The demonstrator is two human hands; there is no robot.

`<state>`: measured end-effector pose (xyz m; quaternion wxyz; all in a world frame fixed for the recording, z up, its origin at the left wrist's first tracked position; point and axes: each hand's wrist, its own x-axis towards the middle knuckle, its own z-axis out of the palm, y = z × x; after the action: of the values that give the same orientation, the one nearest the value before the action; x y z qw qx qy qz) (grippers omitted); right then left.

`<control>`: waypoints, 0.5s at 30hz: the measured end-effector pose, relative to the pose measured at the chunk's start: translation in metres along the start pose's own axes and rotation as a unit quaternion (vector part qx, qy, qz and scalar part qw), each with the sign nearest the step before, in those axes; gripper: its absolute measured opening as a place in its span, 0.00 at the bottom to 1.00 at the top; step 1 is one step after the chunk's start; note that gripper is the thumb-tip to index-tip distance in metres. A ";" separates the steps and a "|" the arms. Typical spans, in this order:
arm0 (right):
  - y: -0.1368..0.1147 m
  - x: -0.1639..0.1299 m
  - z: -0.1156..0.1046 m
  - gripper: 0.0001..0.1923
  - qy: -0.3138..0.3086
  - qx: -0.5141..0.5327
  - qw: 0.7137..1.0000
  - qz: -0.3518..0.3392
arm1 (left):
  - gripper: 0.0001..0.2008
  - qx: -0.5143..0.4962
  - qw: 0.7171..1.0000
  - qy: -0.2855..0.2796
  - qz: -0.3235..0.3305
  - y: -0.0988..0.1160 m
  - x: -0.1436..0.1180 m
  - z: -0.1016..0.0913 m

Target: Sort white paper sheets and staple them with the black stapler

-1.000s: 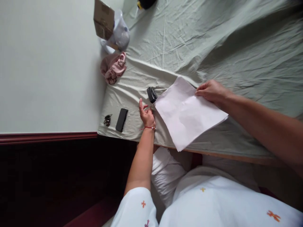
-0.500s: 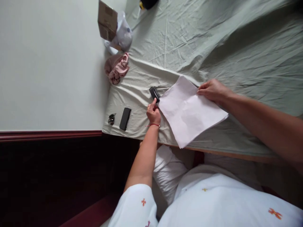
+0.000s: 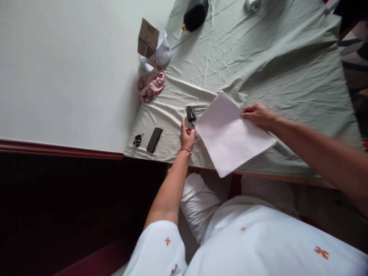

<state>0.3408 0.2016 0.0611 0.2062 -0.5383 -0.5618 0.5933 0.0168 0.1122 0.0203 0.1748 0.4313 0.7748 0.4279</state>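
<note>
A stack of white paper sheets [image 3: 230,138] lies on a pale green sheet [image 3: 273,65], one corner hanging over the near edge. A small black stapler [image 3: 190,114] sits at the paper's left corner. My left hand [image 3: 186,137] is just below the stapler, index finger raised, thumb next to the paper's edge, holding nothing. My right hand [image 3: 258,114] grips the far right edge of the paper, fingers curled on it.
Left of my left hand lie a black phone [image 3: 154,140] and a small dark keyring [image 3: 138,140] near the sheet's edge. Further back are a pink cloth [image 3: 151,85], a cardboard box [image 3: 148,37] with a plastic bag [image 3: 163,53], and a black bottle [image 3: 195,14]. A white wall [image 3: 71,69] is on the left.
My left hand went up to the stapler with its index finger on it, then drew back slightly and lifted the finger. My right hand stayed on the paper. The view shifted back.
</note>
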 end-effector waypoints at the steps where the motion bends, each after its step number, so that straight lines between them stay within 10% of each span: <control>1: 0.007 -0.005 -0.004 0.05 0.004 -0.011 1.000 -0.028 | 0.38 0.007 1.000 0.018 0.006 -0.001 -0.011 -0.002; 5: 0.041 -0.008 -0.014 0.08 0.079 -0.161 0.960 -0.216 | 0.13 0.110 0.993 0.019 0.035 -0.012 -0.056 -0.006; 15: 0.070 0.013 -0.015 0.11 0.107 -0.147 0.942 -0.283 | 0.13 0.205 0.972 0.037 0.111 -0.023 -0.084 0.007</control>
<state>0.3748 0.1991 -0.0032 0.3432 -0.4419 -0.7465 0.3600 0.0569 0.0414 -0.0105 0.0051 0.5250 0.7995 0.2920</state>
